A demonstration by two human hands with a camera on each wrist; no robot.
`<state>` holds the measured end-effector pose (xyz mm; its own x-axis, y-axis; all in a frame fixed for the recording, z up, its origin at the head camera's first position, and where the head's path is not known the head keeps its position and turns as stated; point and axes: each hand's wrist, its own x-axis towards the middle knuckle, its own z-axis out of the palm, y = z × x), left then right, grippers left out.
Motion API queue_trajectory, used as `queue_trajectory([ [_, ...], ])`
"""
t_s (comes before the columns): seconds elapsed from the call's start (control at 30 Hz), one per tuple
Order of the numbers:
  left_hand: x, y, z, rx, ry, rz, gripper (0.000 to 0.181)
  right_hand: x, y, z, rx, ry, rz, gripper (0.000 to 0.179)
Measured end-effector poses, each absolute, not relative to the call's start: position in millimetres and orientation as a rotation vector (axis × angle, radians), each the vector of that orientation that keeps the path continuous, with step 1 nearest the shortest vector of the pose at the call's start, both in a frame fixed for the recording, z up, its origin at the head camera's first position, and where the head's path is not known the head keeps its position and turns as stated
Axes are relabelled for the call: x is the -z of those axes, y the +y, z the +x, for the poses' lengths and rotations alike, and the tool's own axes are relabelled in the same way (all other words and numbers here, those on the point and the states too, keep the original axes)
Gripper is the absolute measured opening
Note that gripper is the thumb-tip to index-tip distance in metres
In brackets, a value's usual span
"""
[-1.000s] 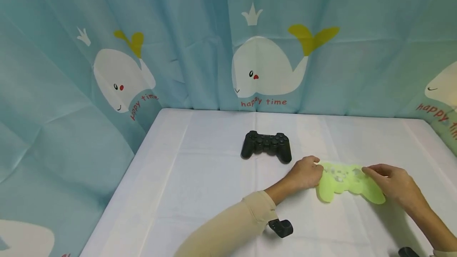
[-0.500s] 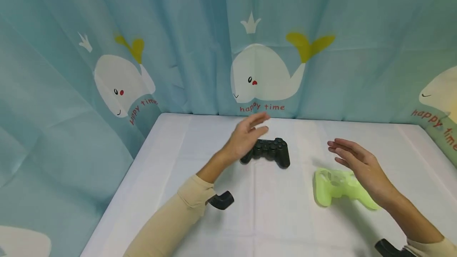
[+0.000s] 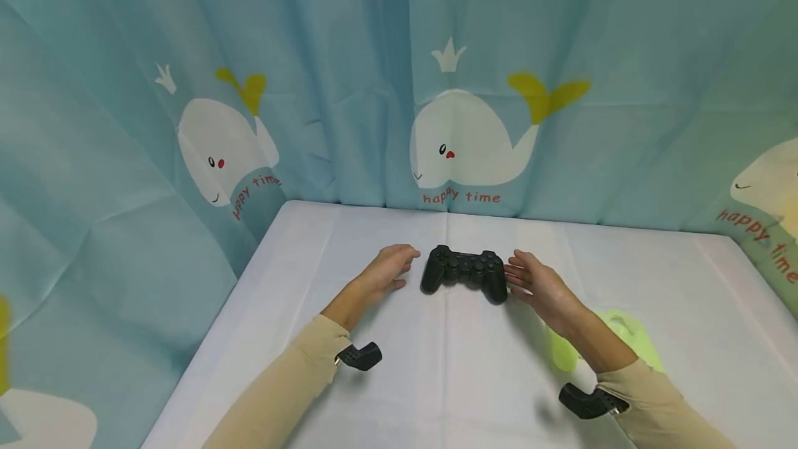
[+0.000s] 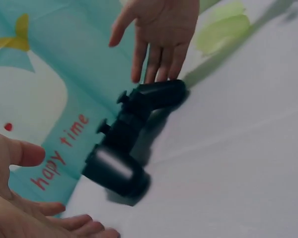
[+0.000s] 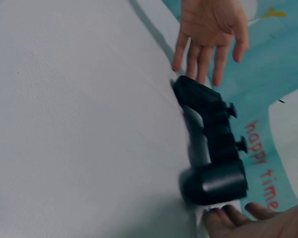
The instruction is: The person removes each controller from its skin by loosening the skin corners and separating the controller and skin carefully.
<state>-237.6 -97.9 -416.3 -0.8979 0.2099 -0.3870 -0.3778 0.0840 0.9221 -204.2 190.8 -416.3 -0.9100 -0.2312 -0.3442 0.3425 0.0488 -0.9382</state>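
A black game controller [image 3: 463,270] lies on the white table, its two grips toward the person. My left hand [image 3: 384,272] is just left of it, fingers extended and nothing held. On the other side my right hand [image 3: 541,287] has its straight fingertips right at the controller's right grip. Both palms face inward in the left wrist view, with the controller [image 4: 121,144] between them. A light green silicone controller cover [image 3: 630,331] lies at the right, partly hidden under my right forearm.
The white tabletop [image 3: 474,380] ends at the back against a blue curtain [image 3: 349,89] printed with whales. Black wrist camera mounts [image 3: 361,357] stick out from both sleeves, low over the table.
Both hands let go of the green cover, which now lies on the table. They moved left, and now flank the black controller, one on each side.
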Motion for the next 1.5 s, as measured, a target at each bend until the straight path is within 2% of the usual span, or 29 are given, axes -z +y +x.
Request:
queue_trajectory([
  [0.17,426.1,-91.4,-234.7,-1.876,1.912,-0.141,0.066,425.6,177.5,-204.2,1.857,1.980,0.200,0.072],
  [0.37,435.4,-87.8,-231.5,-1.865,1.890,-0.101,0.058,431.2,168.9,-203.2,1.811,2.033,0.260,0.066],
  [0.53,438.9,-87.2,-229.2,-1.832,1.873,-0.054,0.061,432.2,169.5,-199.7,1.748,2.079,0.213,0.063],
  [0.8,434.6,-86.2,-230.0,-1.807,1.878,-0.023,0.054,427.1,173.9,-199.2,1.702,2.133,0.158,0.063],
  [1.07,426.9,-86.2,-227.8,-1.819,1.889,-0.022,0.061,422.2,175.3,-198.5,1.730,2.102,0.136,0.063],
  [1.27,418.7,-90.4,-213.9,-1.809,1.901,0.039,0.059,412.3,177.5,-182.1,1.745,2.064,0.096,0.065],
  [1.5,412.7,-96.5,-186.8,-1.756,1.941,0.121,0.058,406.7,182.3,-156.1,1.777,1.981,0.080,0.077],
])
